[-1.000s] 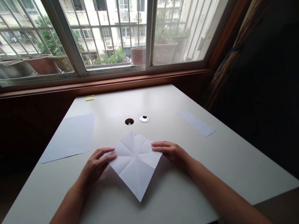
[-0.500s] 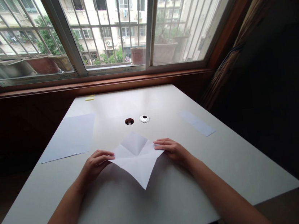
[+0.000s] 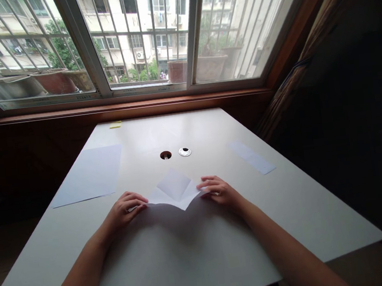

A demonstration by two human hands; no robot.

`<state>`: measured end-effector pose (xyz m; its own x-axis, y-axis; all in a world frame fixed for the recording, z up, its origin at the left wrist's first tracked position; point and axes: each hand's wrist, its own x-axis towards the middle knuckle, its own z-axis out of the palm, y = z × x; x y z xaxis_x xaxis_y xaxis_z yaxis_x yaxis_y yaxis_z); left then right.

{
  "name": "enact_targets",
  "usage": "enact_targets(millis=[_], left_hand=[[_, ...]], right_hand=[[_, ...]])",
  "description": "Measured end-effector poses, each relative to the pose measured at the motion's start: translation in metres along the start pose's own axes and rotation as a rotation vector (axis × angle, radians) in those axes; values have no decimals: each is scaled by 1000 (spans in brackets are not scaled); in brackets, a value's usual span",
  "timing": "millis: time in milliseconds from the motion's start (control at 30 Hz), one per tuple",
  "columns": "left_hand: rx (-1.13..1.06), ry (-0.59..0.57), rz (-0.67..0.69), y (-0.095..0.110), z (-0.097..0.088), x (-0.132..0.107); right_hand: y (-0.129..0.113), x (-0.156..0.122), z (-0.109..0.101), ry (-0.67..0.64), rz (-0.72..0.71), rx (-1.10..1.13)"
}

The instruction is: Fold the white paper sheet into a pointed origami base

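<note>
A creased sheet of white paper (image 3: 174, 186) is held between my two hands above the table. My left hand (image 3: 126, 208) pinches its left corner, and my right hand (image 3: 217, 189) grips the right corner with the fingers slightly fanned. The near corner of the paper lifts up, and the sheet bends along its creases. A diamond-shaped panel shows at its far side. Below the paper a soft shadow falls on the tabletop.
The white table (image 3: 192, 263) carries a stack of white sheets (image 3: 90, 175) on the left and a narrow paper strip (image 3: 251, 156) on the right. A round hole (image 3: 165, 155) and its metal cover (image 3: 184, 152) lie beyond the paper. Yellow slips (image 3: 115, 125) sit at the far edge.
The paper's near corner has risen and swung away from me, so the sheet looks shorter and more curved. Both hands keep their places, with the right fingers shifting a little.
</note>
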<state>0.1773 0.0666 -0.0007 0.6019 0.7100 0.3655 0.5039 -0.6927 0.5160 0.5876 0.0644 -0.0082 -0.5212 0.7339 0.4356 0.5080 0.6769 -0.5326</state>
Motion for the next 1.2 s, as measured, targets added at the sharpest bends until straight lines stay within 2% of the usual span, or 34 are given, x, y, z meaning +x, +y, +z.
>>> enact_targets(millis=[200,300,533,667,767,900,1067,1200], left_hand=[[37,-10,-164,2,-1,0],[71,-14,-194,4,-1,2],[211,26,-273,8,10,4],[271,32,-319,7,15,3],[268,10,-328,6,15,2],[264,-10,-332,5,14,1],[271,4,-313,2,14,-2],[269,-16,-318,3,13,-3]], right_hand=[[-1,2,1,38,196,64],[-2,3,2,58,271,34],[1,2,7,72,289,-138],[-2,-2,11,130,275,-220],[-13,-3,10,181,193,-291],[-36,3,8,188,-34,-411],[-57,25,19,-37,-325,-434],[-59,46,35,-162,-350,-415]])
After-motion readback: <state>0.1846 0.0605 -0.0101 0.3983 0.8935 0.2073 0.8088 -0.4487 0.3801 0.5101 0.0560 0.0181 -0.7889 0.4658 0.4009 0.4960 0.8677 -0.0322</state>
